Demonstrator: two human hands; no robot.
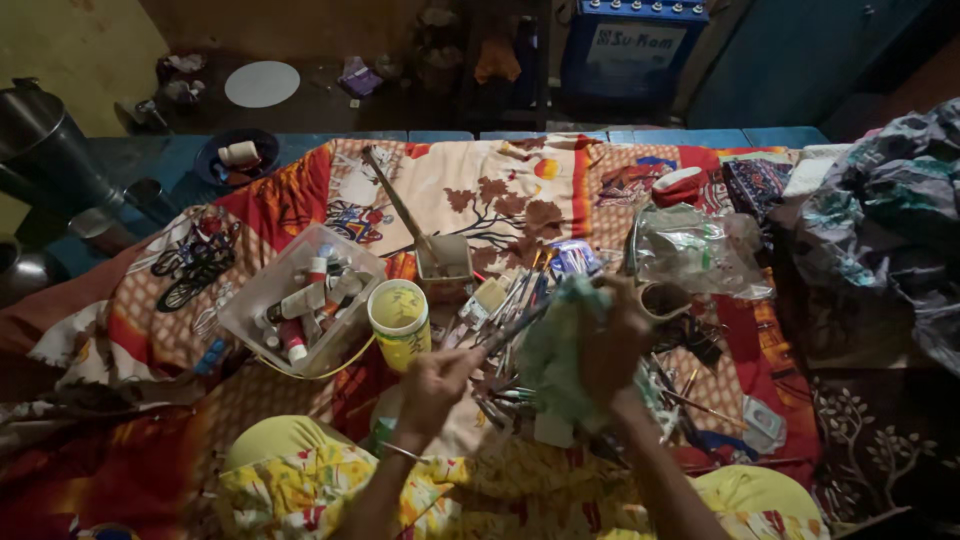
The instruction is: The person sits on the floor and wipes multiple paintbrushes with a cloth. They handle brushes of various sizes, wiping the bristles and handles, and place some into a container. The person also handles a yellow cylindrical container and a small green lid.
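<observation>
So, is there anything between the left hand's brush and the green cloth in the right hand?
Nothing visible stands between them. The left hand holds the thin brush, and its tip already reaches the green cloth that the right hand holds above the scattered paint tubes.

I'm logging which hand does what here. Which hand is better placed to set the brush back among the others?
Probably the left hand: it already grips the paintbrush by its handle, just above the brush pile. The right hand is wrapped in the green cloth.

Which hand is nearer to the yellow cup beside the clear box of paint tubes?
Left. The left hand, gripping a paintbrush, sits just right of and below the yellow cup; the right hand, clutching a green cloth, is farther right.
</observation>
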